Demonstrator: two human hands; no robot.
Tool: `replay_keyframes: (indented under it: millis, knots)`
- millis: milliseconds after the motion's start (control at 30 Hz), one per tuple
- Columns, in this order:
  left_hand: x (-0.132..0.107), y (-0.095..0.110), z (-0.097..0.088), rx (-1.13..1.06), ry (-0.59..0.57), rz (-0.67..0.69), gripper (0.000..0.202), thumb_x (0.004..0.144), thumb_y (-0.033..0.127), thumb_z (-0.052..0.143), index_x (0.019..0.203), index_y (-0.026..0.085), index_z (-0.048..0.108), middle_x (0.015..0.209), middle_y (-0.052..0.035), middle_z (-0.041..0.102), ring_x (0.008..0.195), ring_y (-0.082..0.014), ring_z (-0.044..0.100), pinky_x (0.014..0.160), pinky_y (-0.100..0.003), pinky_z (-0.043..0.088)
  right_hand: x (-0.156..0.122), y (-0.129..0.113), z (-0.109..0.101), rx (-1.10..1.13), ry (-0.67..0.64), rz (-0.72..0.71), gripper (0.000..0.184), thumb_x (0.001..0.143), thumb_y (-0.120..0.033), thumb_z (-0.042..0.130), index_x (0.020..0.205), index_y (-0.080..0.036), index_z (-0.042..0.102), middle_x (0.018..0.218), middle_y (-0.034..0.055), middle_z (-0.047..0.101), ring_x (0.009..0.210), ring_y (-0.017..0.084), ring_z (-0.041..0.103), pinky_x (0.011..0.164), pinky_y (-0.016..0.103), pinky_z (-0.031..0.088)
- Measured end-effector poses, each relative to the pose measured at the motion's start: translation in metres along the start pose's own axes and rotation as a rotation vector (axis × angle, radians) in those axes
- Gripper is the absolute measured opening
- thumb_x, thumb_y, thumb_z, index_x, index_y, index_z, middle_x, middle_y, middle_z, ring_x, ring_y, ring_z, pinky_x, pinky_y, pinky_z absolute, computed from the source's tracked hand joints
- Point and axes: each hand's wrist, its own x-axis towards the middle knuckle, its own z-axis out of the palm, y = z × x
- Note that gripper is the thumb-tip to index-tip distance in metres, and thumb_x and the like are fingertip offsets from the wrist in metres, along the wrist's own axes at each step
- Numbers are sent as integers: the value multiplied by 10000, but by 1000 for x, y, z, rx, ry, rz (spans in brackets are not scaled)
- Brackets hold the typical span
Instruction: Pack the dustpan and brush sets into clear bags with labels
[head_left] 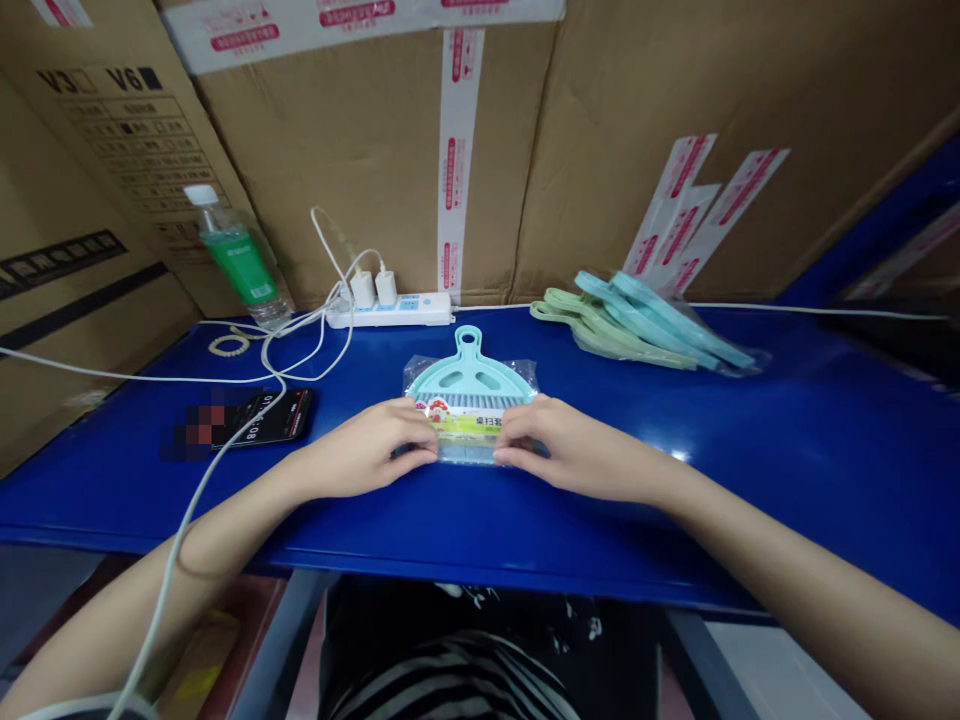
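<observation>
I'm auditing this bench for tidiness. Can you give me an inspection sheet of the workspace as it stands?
Surface: blue table, glossy, with some glare.
Job's things: turquoise dustpan in a clear bag with a printed label, lying flat at the middle.
Clutter: phone, water bottle and bead bracelet at left; bagged plastic handles, green and blue, at back right.
Hands: left hand and right hand have fingertips on the bag's near edge; whether they pinch it cannot be told.
Cables: power strip with two chargers; white cables loop over the left side, and one trails off the front.
Surroundings: cardboard boxes behind, tape strips against them.
</observation>
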Motion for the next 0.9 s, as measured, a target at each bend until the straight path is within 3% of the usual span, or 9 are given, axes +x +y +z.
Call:
replay_keyframes:
  millis: [200,400,567,700,900]
  knots:
    - [1,3,1,119,30,-79,236,952,224,431,803,171,606,778,-9,646,764,-160,546,766,-288,405,2,2,2,-65,37,61,240,882,-197,502,651,-182,567,618,-1,603,575,130,519,604,271,345]
    - [0,-1,8,200,143,-175,131,911,203,487,827,174,582,773,4,613,657,-125,567,604,-223,402,4,3,6,10,89,128,89,833,-143,565,761,-190,544,595,-36,561,550,122,513,574,246,352]
    - [1,-5,13,253,172,-189,155,927,199,453,841,171,579,835,-16,630,692,-133,607,618,-226,440,4,7,9,-48,161,88,128,808,-107,569,912,-176,538,682,-20,554,603,133,516,576,246,358]
    - [3,-6,15,310,183,-210,155,932,200,442,879,167,584,852,-28,646,714,-153,628,621,-244,453,5,9,9,-81,180,56,155,820,-87,524,955,-161,528,632,-41,498,576,131,484,564,249,345]
    - [1,-1,10,149,176,-181,154,916,168,444,827,177,570,853,-18,660,774,-143,639,666,-236,471,1,8,6,25,148,35,154,840,-106,495,981,-168,510,564,-83,447,499,109,455,539,234,350]
